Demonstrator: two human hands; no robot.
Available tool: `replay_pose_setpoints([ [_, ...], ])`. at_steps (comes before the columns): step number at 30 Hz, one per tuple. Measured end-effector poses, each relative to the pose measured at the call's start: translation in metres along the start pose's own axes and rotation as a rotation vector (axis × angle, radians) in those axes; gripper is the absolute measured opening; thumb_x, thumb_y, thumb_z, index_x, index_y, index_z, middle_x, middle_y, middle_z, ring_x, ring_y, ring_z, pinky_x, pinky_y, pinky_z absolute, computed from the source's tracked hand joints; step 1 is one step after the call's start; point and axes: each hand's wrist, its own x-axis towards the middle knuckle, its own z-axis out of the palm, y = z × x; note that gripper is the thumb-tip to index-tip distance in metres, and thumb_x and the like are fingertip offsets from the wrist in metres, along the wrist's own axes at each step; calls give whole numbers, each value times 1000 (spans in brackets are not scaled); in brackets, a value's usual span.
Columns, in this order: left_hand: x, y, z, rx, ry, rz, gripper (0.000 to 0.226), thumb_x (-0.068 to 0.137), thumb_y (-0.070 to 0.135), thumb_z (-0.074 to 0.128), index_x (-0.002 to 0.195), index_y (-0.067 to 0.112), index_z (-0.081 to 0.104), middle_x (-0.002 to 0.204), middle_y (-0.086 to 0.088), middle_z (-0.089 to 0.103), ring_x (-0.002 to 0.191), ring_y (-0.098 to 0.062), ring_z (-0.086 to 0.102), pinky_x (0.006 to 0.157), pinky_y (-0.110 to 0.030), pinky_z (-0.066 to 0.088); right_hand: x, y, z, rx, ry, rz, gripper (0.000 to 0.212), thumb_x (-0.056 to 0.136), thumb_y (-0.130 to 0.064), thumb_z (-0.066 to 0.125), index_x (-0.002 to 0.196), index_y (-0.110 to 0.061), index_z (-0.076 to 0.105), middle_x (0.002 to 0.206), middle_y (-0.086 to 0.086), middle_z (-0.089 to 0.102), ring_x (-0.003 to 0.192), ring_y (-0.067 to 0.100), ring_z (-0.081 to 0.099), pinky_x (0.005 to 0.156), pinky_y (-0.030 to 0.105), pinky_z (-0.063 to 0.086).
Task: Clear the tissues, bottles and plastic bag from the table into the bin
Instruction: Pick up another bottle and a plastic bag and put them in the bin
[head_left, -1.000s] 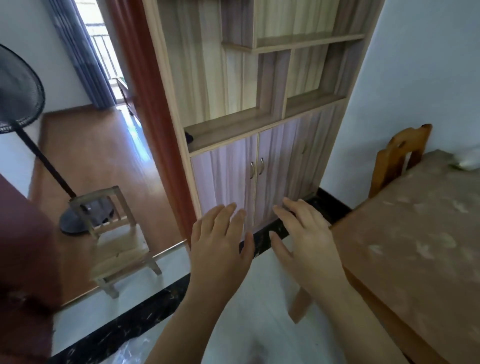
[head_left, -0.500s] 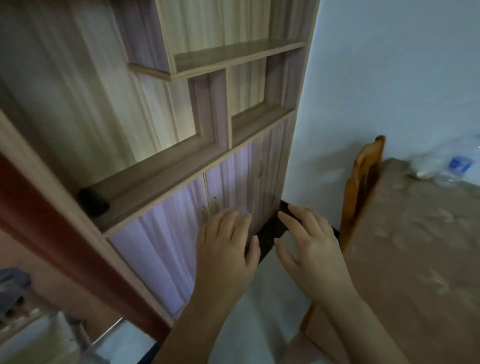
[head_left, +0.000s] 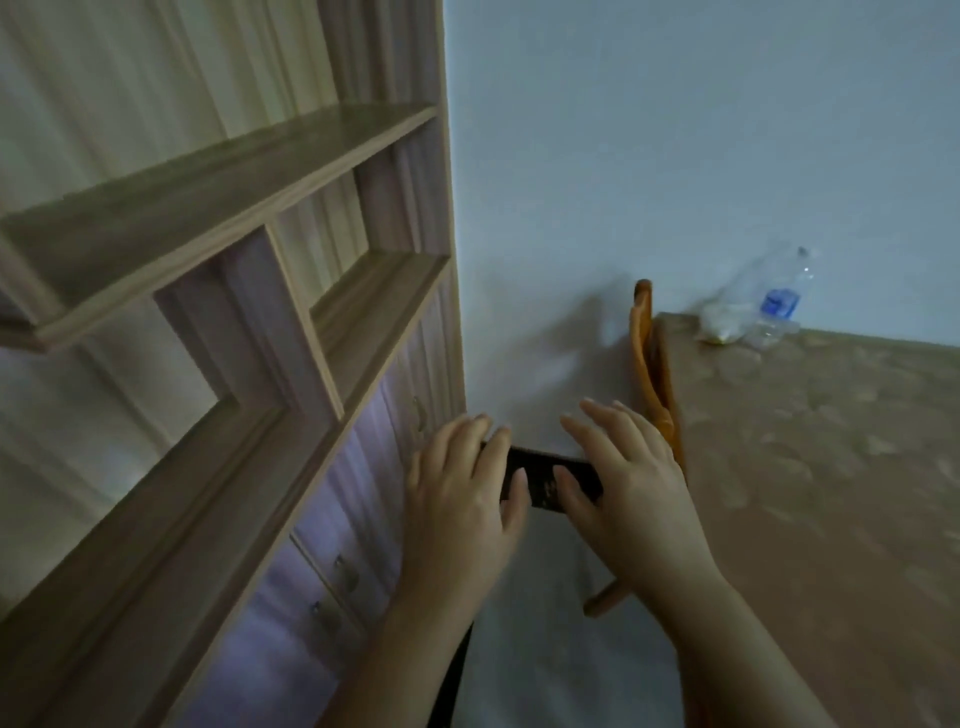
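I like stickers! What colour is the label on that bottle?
Blue, on the clear bottle, best seen in the head view.

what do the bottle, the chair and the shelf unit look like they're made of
Bottle: thin clear plastic, see-through, with a blue label. Chair: wood with orange-brown varnish, judging by its sheen. Shelf unit: pale wood-grain board, matte, probably laminate rather than solid wood; the blur leaves that open.

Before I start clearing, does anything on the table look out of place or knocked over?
Yes. At the far corner of the table, by the wall, a clear bottle looks tilted rather than upright, with a crumpled white bag beside it. The picture is too blurred to show any spill.
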Motion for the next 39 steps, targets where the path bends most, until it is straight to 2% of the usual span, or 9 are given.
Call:
replay_pose_setpoints([
  [3,27,-16,24,-60,-23,42,34,82,29,51,107,9,64,112,-9,65,105,-28,58,84,-42,48,19,10,11,-57,4,84,47,80,-38,43,115,-11,59,121,13,59,117,35,50,92,52,45],
  [12,111,-19,111,-205,-71,180,37,83,28,47,107,7,65,110,-11,66,102,-30,60,84,-43,50,80,83,37,-157,44,271,46,80,-37,50,119,-14,56,125,11,56,120,34,46,93,52,43],
  [15,148,-11,147,-215,-113,220,38,83,29,46,108,7,64,109,-11,66,102,-29,60,85,-43,49,107,117,40,-185,73,318,47,80,-39,45,118,-14,57,123,10,57,119,33,47,93,50,41],
  [20,210,8,200,-256,-157,267,40,85,32,44,111,9,63,112,-9,65,106,-26,58,89,-41,45,147,176,39,-210,116,384,41,81,-32,57,117,-13,58,123,11,58,118,34,48,93,51,41],
  [23,238,18,228,-297,-167,273,40,85,33,43,112,10,63,113,-8,65,109,-23,55,90,-39,43,168,206,37,-227,113,417,45,77,-23,69,119,-13,58,124,12,57,120,34,46,94,51,39],
  [26,256,25,253,-340,-200,309,39,85,33,44,112,11,62,113,-6,65,110,-21,52,91,-35,40,182,229,38,-264,134,450,46,75,-19,71,118,-11,58,123,13,58,118,35,48,95,48,39],
  [32,307,43,310,-414,-273,380,40,84,33,43,111,11,63,114,-7,64,110,-25,56,91,-41,44,212,276,46,-346,182,531,48,72,-18,73,117,-11,59,118,12,60,114,34,51,92,47,41],
  [37,349,61,356,-501,-270,475,38,81,32,45,108,12,64,111,-5,65,105,-23,57,88,-42,45,236,310,49,-400,234,619,42,72,-18,70,113,-10,61,115,13,61,110,35,53,88,47,44],
  [39,365,70,374,-535,-257,497,37,80,32,45,105,12,65,108,-5,66,103,-21,56,89,-38,44,246,323,48,-420,261,655,42,71,-16,72,111,-9,61,113,14,62,108,35,55,88,45,44],
])
